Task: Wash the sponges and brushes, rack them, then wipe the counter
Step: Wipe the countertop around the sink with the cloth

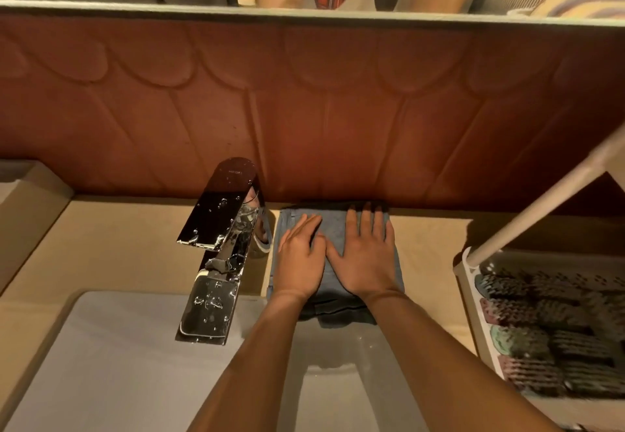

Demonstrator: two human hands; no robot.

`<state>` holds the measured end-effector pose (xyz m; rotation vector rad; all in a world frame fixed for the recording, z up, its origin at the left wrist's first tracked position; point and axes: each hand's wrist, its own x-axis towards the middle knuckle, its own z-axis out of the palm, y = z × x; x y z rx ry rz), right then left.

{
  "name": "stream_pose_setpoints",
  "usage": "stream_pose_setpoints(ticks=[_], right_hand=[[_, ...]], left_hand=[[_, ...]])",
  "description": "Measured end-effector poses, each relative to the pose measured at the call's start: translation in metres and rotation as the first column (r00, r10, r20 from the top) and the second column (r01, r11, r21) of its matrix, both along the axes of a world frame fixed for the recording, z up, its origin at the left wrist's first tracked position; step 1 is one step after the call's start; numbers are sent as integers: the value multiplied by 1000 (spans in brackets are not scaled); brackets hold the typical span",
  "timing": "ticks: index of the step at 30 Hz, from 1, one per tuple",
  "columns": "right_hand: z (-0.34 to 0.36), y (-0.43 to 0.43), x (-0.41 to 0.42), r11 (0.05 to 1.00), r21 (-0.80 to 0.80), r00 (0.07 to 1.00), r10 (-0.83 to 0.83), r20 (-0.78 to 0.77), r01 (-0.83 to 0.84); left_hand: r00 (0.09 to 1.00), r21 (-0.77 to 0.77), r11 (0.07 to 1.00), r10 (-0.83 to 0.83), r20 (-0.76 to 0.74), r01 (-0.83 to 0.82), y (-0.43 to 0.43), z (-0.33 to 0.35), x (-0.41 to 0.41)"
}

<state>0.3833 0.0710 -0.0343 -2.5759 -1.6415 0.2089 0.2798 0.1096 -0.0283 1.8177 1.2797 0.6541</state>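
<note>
Sponges point(527, 337) fill the rack point(473, 299) on the beige counter point(433, 249); both hands press a blue cloth point(333, 228), fingers spread flat.

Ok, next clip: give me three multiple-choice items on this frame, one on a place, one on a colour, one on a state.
1. Where does the folded blue-grey cloth lie?
A. on the beige counter, right of the chrome tap
B. in the white sink basin
C. in the white plastic rack

2. What colour is the wall panel behind the counter?
A. white
B. reddish brown
C. green

3. How are the hands set?
A. both flat on the cloth
B. one lifting the tap
C. both in the rack

Key: 1 A, the cloth sits beside the tap base; 2 B, the panel shows reddish brown; 3 A, left hand and right hand press it, palms down.
</note>
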Motion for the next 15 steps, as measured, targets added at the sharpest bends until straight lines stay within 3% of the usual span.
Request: stream_pose_setpoints(ticks=[4, 7, 10, 13, 15], right_hand=[[1, -16, 13, 998, -27, 999, 53, -5, -53], [2, -32, 18, 998, -58, 1000, 26, -11, -27], [4, -48, 24, 996, -85, 1000, -9, 19, 11], [5, -61, 26, 994, -104, 999, -35, 31, 38], [5, -67, 26, 991, -118, 998, -53, 32, 57]], left_hand=[[981, -120, 989, 109, 160, -91, -26, 3, -3], [950, -104, 978, 201, 240, -181, -61, 1, -13], [860, -149, 915, 404, 312, -375, -90, 4, -22], [746, -286, 783, 618, 250, -553, -110, -4, -29], [776, -449, 736, 616, 134, -507, -118, -16, -31]])
